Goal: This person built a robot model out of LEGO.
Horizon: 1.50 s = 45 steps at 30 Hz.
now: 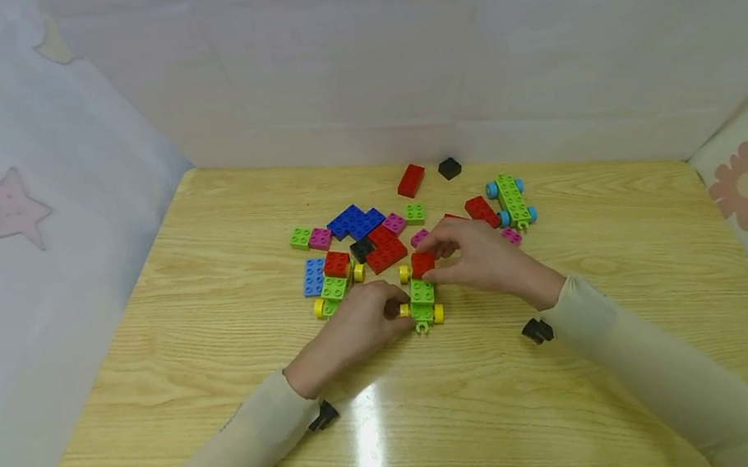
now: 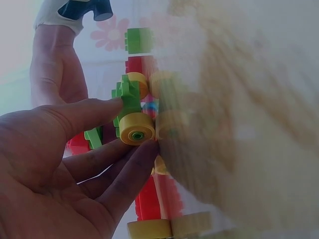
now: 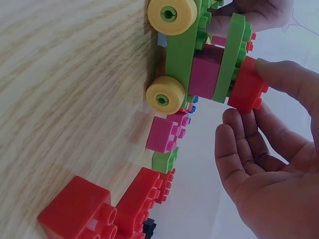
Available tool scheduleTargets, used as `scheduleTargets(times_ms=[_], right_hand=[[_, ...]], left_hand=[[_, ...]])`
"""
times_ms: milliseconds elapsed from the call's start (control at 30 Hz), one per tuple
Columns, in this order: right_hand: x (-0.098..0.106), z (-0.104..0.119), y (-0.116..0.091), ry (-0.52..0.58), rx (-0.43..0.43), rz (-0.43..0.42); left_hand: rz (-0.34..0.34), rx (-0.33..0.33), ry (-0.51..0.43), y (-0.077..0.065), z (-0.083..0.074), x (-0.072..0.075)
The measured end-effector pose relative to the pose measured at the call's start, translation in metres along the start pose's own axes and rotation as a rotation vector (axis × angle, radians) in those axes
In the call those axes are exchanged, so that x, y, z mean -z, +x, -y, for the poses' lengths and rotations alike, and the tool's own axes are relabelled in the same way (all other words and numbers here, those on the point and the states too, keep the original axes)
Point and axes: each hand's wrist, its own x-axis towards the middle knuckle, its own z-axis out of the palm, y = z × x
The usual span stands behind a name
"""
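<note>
A toy car with a green wheeled base (image 3: 180, 62) and yellow wheels (image 3: 165, 95) stands on the table. On the base sits a magenta brick (image 3: 205, 72), topped by a green block plate (image 3: 230, 59). At the top is a red brick (image 3: 246, 84), which my right hand (image 1: 478, 252) pinches between thumb and fingers. My left hand (image 1: 366, 318) holds the near end of the base, thumb against the green part and fingers by a yellow wheel (image 2: 137, 130). Left of that hand, partly hidden by it, stands a similar green car (image 1: 334, 287) bearing a red brick (image 1: 337, 263).
Behind the hands lie loose blue bricks (image 1: 355, 222), red bricks (image 1: 386, 252), magenta and green ones. A green base with blue wheels (image 1: 511, 199) stands at the back right. A black piece (image 1: 449, 168) lies by the back wall. Black wrist devices (image 1: 537, 331) jut from the sleeves.
</note>
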Motion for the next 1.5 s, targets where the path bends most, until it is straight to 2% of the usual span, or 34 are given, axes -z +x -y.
scheduleTargets(times_ms=[233, 467, 500, 700, 733, 967, 1167, 1233, 1300, 1367, 1433, 1500], right_hand=[[-0.001, 0.002, 0.000, -0.048, -0.004, -0.015], [-0.003, 0.004, 0.001, -0.063, -0.009, -0.018], [-0.003, 0.004, 0.000, -0.058, -0.012, -0.019], [-0.005, 0.002, 0.001, -0.026, -0.032, -0.029], [-0.005, 0.002, 0.001, -0.019, -0.035, -0.030], [-0.008, -0.001, 0.001, 0.030, -0.029, -0.038], [-0.011, -0.001, 0.002, 0.035, -0.049, -0.034], [-0.011, -0.001, 0.001, 0.040, -0.056, -0.035], [-0.011, -0.002, 0.000, 0.044, -0.066, -0.035], [-0.012, -0.003, -0.002, 0.051, -0.079, -0.038], [-0.014, -0.005, -0.003, 0.069, -0.093, -0.044], [-0.015, -0.008, -0.005, 0.095, -0.104, -0.053]], left_hand=[[-0.004, 0.003, 0.016, 0.007, 0.016, -0.009], [-0.003, 0.018, 0.014, 0.006, 0.013, -0.008], [0.002, 0.025, 0.017, 0.006, 0.009, -0.006], [0.007, 0.033, 0.017, 0.007, 0.013, -0.008], [0.001, 0.022, 0.013, 0.008, 0.018, -0.011], [-0.001, 0.002, 0.017, 0.002, 0.007, -0.003], [0.006, 0.024, 0.020, -0.004, -0.009, 0.006], [0.004, 0.020, 0.016, -0.004, -0.009, 0.006], [0.006, 0.019, 0.018, -0.003, -0.009, 0.005], [-0.001, -0.008, 0.028, -0.001, 0.001, 0.000], [0.009, 0.008, 0.019, 0.000, 0.000, 0.001], [0.007, -0.002, 0.018, 0.002, 0.005, -0.002]])
